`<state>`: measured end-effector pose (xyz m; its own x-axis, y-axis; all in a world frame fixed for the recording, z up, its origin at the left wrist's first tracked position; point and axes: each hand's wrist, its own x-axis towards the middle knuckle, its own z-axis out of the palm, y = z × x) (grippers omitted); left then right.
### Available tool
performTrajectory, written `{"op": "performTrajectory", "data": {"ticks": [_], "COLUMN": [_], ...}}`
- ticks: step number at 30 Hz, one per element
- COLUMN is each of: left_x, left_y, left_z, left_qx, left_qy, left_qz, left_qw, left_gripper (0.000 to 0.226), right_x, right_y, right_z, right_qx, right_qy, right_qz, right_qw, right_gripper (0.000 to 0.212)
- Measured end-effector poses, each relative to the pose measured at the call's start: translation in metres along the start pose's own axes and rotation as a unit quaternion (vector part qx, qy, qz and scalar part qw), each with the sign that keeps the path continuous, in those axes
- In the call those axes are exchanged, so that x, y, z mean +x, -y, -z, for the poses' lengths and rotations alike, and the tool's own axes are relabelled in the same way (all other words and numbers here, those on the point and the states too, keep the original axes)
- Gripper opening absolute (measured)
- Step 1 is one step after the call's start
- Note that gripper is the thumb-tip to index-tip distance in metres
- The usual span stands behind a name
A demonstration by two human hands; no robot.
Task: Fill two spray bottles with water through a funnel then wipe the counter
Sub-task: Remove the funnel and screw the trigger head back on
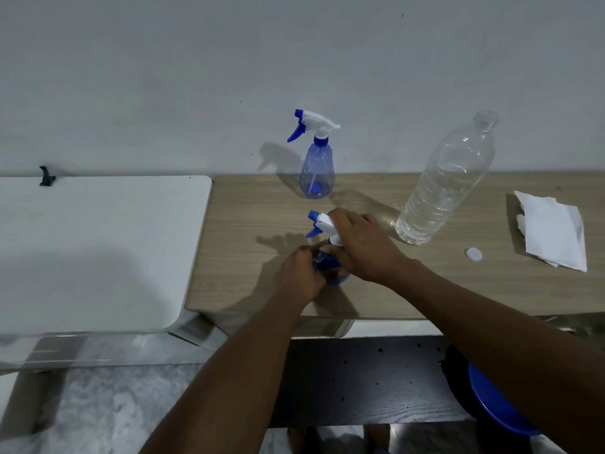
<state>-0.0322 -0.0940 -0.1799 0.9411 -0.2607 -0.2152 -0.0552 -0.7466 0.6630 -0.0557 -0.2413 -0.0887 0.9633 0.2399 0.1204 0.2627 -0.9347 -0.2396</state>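
Two blue spray bottles with white and blue trigger heads stand on the wooden counter (248, 224). The far spray bottle (317, 172) stands alone near the wall. My left hand (299, 278) grips the body of the near spray bottle (330, 267), and my right hand (363, 247) holds its trigger head (322, 222) at the neck. A clear plastic water bottle (445, 181), uncapped, stands to the right with water in its lower part. Its white cap (474, 254) lies on the counter. No funnel is in view.
Folded white paper towels (553, 231) lie at the counter's right end. A white table (98, 250) adjoins the counter on the left, with a small black clip (46, 176) at its back edge. A dark bench (360, 381) and a blue round object (491, 404) sit below.
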Motion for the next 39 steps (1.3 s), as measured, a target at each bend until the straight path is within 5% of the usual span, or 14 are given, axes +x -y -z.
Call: {"op": "performTrajectory", "data": {"ticks": [24,31,35,39], "left_x": [0.003,0.002,-0.004,-0.021], "left_y": [0.006,0.006,0.002,-0.014], "left_z": [-0.007,-0.008,0.002,0.018], "left_qx": [0.007,-0.023,-0.206,-0.246], "left_qy": [-0.015,-0.018,0.052,0.172], "left_qz": [0.010,0.004,0.013,0.007], "left_qw": [1.000,1.000,0.977,0.954], "left_gripper": [0.050,0.047,0.060,0.056], "right_x": [-0.002,-0.004,-0.010,-0.012], "right_y": [-0.004,-0.002,-0.008,0.001], "right_z": [-0.005,-0.004,-0.011,-0.014], "right_qx": [-0.011,0.080,0.278,0.454], "right_qy": [-0.031,-0.030,-0.083,-0.049], "right_qz": [0.011,-0.033,-0.126,-0.178], "right_qw": [0.999,0.996,0.949,0.872], "right_gripper": [0.045,0.039,0.040,0.027]}}
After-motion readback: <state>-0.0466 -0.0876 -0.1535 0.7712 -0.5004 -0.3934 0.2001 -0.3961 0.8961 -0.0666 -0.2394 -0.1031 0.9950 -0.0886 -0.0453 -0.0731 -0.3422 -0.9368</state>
